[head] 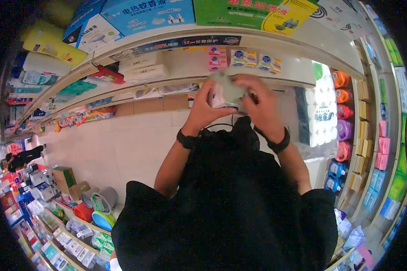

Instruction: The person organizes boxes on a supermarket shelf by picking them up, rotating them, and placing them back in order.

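Note:
In front of my chest, my left hand [205,110] grips a small white packet [220,100] with a dark blue lower edge. My right hand [263,105] presses against its right side and top, holding a pale grey-green cloth [228,81]; motion blurs both the cloth and the fingers. The packet's right side is hidden by the right hand. Just beyond the hands, a shelf [288,71] bears a pink stack of bar soap packs [217,58] and white, blue and yellow packs [243,58]. Both wrists wear black bands.
Large mosquito-repellent liquid cartons [146,17] fill the upper shelf. White tissue packs [144,69] and a red bottle [110,74] lie left. Wrapped toilet rolls [322,115] and detergent bottles [344,130] stand right. Buckets [107,200] sit behind left; a person [25,158] is far down the aisle.

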The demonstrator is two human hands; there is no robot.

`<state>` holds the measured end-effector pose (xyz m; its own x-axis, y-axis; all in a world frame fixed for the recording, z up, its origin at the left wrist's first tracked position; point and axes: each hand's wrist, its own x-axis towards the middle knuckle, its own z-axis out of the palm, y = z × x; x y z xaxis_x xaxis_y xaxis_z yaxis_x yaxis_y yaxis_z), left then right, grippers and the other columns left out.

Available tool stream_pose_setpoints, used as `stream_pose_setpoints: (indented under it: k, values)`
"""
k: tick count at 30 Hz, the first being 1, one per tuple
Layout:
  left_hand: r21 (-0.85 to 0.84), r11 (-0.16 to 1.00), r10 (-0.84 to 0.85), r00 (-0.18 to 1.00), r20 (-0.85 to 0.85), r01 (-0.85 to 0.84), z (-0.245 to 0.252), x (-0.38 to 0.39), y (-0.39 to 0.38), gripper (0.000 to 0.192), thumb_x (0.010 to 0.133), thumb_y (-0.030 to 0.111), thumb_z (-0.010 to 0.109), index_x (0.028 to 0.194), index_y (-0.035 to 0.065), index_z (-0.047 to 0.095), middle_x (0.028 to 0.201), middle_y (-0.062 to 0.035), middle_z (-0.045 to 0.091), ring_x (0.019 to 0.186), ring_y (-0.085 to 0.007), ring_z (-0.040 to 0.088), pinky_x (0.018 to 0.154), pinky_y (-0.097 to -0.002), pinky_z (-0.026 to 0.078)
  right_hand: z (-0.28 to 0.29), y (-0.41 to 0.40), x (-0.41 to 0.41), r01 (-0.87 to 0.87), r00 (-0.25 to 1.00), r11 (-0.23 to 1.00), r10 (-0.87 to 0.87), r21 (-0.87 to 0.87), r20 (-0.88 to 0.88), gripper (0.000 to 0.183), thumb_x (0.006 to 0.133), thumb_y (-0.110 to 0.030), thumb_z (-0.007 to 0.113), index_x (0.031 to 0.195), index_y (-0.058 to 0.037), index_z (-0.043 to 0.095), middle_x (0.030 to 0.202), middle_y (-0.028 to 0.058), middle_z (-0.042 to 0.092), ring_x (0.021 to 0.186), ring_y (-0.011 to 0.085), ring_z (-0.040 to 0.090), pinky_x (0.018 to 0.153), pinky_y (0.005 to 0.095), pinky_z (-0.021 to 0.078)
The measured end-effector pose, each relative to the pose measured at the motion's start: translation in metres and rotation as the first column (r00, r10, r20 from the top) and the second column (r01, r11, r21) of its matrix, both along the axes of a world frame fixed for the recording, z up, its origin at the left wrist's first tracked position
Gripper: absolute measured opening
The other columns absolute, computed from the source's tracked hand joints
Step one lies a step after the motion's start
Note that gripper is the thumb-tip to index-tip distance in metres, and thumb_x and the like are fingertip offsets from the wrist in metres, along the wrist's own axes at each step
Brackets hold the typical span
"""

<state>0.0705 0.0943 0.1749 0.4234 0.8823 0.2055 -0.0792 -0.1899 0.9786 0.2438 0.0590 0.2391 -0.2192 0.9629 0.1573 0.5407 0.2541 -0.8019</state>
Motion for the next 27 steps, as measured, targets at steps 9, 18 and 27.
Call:
stream_pose_setpoints:
  k: [9,18,27]
  values:
    - [-0.021,0.994,0.102,0.991,-0.082,-0.104,-0.015,0.001,-0.007,0.078,0.054,0.016,0.083,0.118,0.0015,0.042,0.112,-0.0096,0.048,0.104,-0.0184,0.048,0.090,-0.0313,0.039,-0.047,-0.007,0.013,0.047,0.994,0.994,-0.056,0.098,0.089,0.043,0.082,-0.015,0.046,0.123,-0.0026,0.042,0.131,0.0185,0.038,0.121,0.0328,0.036,0.102,0.0432,0.0260]
    - [0.043,0.997,0.069,0.983,-0.170,-0.063,0.003,0.016,-0.012,0.074,0.053,0.016,0.083,0.114,0.0024,0.044,0.106,-0.0103,0.050,0.101,-0.0189,0.049,0.086,-0.0326,0.042,-0.031,-0.014,0.009,-0.006,0.984,0.973,-0.036,0.232,0.177,0.047,0.085,-0.017,0.043,0.129,-0.0034,0.036,0.130,0.0171,0.041,0.123,0.0295,0.036,0.103,0.0397,0.0235]
    - [-0.191,0.979,0.081,0.995,0.056,-0.069,0.007,0.004,-0.008,0.075,0.056,0.012,0.081,0.118,0.0027,0.041,0.112,-0.0082,0.049,0.102,-0.0163,0.049,0.088,-0.0308,0.041,-0.034,-0.030,0.026,-0.014,0.943,0.977,-0.058,0.212,0.328,0.052,0.080,-0.023,0.052,0.129,-0.0084,0.038,0.136,0.0112,0.034,0.126,0.0297,0.029,0.106,0.0424,0.0207]
